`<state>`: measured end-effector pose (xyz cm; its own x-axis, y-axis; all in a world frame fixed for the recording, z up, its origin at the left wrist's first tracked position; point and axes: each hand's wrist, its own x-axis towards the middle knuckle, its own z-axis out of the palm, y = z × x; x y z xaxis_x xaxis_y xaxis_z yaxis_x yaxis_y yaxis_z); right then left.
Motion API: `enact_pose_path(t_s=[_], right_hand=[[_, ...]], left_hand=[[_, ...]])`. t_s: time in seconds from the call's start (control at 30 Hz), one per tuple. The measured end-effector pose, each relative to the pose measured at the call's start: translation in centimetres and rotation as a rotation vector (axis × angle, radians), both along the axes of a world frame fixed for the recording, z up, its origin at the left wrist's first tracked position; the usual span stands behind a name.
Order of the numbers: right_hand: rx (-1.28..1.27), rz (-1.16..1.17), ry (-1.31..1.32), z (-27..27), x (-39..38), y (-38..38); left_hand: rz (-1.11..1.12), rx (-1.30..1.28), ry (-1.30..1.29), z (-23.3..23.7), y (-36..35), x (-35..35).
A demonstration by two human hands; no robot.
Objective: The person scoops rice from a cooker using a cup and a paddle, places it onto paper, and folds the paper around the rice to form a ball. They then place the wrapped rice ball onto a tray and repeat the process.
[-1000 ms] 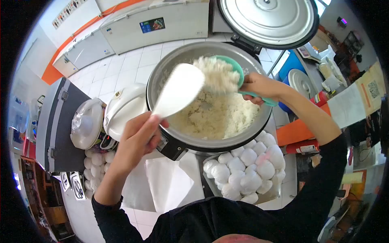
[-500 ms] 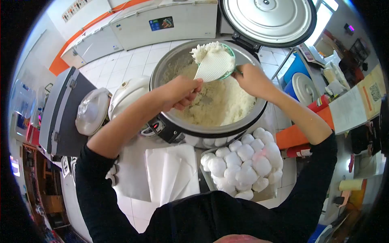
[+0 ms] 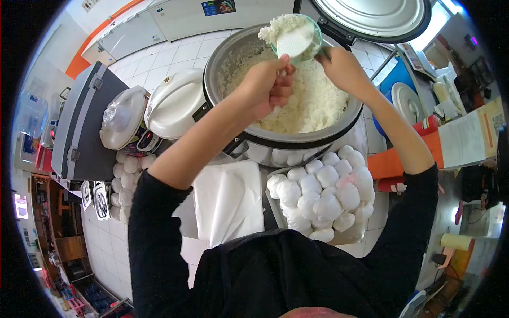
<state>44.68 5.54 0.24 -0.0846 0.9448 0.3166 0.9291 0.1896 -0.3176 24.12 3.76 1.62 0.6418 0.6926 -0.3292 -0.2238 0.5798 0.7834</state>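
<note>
My left hand [image 3: 269,87] is closed round the handle of a white rice paddle [image 3: 291,46], its dimpled blade laid against rice in a small green bowl [image 3: 318,38]. That bowl is gripped at its side by my right hand [image 3: 344,70], tilted so its opening faces me. A mound of cooked rice [image 3: 283,26] fills it and bulges over the left rim. Both hands are above a large rice cooker [image 3: 297,139], which holds much more loose rice [image 3: 313,108]. The paddle's handle is mostly hidden in my left fist.
The cooker's round lid [image 3: 371,16] stands raised behind. In front are a tray of white wrapped bundles [image 3: 318,196] and a stack of white sheets [image 3: 228,196]. Smaller white cookers [image 3: 175,103] and a grey case [image 3: 82,127] stand left; a white-lidded blue bucket [image 3: 405,103] is right.
The bowl and paddle stay together, now a little higher and further right in view. The paddle blade lies deeper over the bowl, and my left wrist has turned. The camera view has shifted.
</note>
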Motion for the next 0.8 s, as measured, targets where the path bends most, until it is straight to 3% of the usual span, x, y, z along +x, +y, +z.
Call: enact_pose_path(t_s=[0.13,0.27,0.37,0.43,0.5,0.57,0.67,0.7,0.77,0.8], right_hand=[[-0.049,0.021,0.123,0.3,0.4,0.5],[-0.255,-0.062,0.24,0.8,2.3,1.1],[-0.38,-0.1,0.399,2.8,3.4,-0.4],[-0.475,-0.078,0.429,3.2,4.1,-1.4],[-0.574,-0.023,0.6,2.9,4.1,-1.6],[-0.614,-0.016,0.622,2.6,3.0,-1.8],[-0.519,-0.023,0.55,1.3,2.3,-0.8],[-0.495,-0.048,0.551,1.3,1.8,-0.7],[-0.501,0.004,0.791,-0.1,4.0,0.6],[-0.45,0.018,0.787,-0.2,4.8,0.9]], left_hand=[[0.108,-0.05,-0.148,-0.6,-0.1,-0.3],[0.084,-0.086,-0.126,-0.8,0.3,-1.8],[0.202,-0.126,-0.012,-0.6,1.9,-4.0],[0.127,0.07,0.283,1.1,1.6,-5.4],[0.055,0.28,0.408,2.6,1.8,-5.9],[-0.082,0.618,0.623,4.0,1.4,-5.0],[-0.147,0.644,0.756,5.3,1.8,-2.1],[-0.201,0.529,0.708,5.1,2.8,-1.6],[-0.382,0.369,0.566,4.9,3.4,-2.5],[-0.395,0.356,0.584,4.8,3.6,-3.2]])
